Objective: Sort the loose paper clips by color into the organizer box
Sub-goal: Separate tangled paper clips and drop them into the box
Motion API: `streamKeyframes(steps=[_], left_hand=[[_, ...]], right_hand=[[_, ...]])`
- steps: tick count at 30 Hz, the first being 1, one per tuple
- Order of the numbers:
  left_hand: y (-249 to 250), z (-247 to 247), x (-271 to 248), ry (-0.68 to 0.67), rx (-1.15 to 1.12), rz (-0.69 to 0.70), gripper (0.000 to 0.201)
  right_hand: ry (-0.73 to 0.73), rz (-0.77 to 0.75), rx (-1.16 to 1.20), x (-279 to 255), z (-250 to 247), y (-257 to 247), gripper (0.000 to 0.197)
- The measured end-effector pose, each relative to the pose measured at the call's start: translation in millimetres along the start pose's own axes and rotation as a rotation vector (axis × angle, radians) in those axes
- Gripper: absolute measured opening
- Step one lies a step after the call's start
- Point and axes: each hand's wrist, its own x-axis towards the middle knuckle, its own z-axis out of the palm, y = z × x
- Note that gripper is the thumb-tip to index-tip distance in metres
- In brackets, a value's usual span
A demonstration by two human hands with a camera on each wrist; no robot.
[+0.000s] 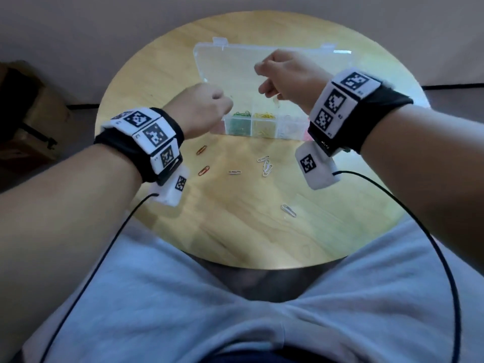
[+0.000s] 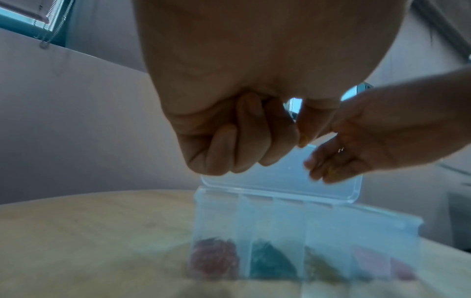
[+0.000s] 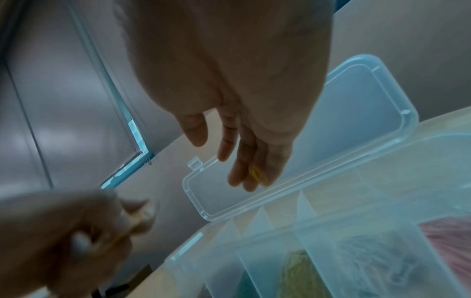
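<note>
The clear organizer box (image 1: 264, 132) stands lid-open on the round wooden table (image 1: 235, 231). Green (image 1: 239, 121), yellow (image 1: 265, 119) and white clips (image 1: 290, 125) fill its visible compartments. My left hand (image 1: 209, 106) hovers over the box's left end, fingers curled. Its thumb and forefinger pinch a yellow paper clip (image 3: 119, 240). My right hand (image 1: 277, 77) hangs above the box's middle. Its fingers (image 3: 237, 161) are loosely extended, and yellow clips (image 3: 257, 175) lie on them. Loose clips remain on the table: two red ones (image 1: 202, 160) and several white ones (image 1: 265, 165).
One silver clip (image 1: 288, 210) lies alone nearer to me. The box lid (image 1: 235, 61) lies flat behind the compartments. Cables run from both wrist cameras down across my lap. A dark object (image 1: 23, 111) stands on the floor at the left.
</note>
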Motion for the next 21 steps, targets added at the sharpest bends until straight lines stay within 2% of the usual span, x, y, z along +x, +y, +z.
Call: streamKeyframes(steps=[3, 7, 11, 15, 18, 21], left_hand=[[16.7, -0.2, 10.7, 0.031, 0.005, 0.014, 0.027], [41.4, 3.8, 28.5, 0.003, 0.143, 0.012, 0.022], [62.4, 16.8, 49.2, -0.051, 0.281, 0.031, 0.021], [67.3, 31.6, 59.1, -0.118, 0.365, 0.035, 0.013], [66.9, 36.6, 56.3, -0.158, 0.341, 0.031, 0.012], [65.2, 32.9, 46.9, -0.111, 0.252, 0.028, 0.02]], right_hand=[[0.049, -0.02, -0.113, -1.4, 1.9, 13.0, 0.033], [0.151, -0.015, 0.097, -24.0, -5.0, 33.0, 0.028], [0.142, -0.004, 0.232, -58.3, -9.2, 47.8, 0.02], [0.131, -0.004, 0.272, -77.8, -14.8, 59.7, 0.008], [0.079, -0.01, 0.24, -85.6, -17.5, 66.4, 0.004], [-0.004, 0.009, 0.19, -89.1, -14.2, 72.7, 0.007]])
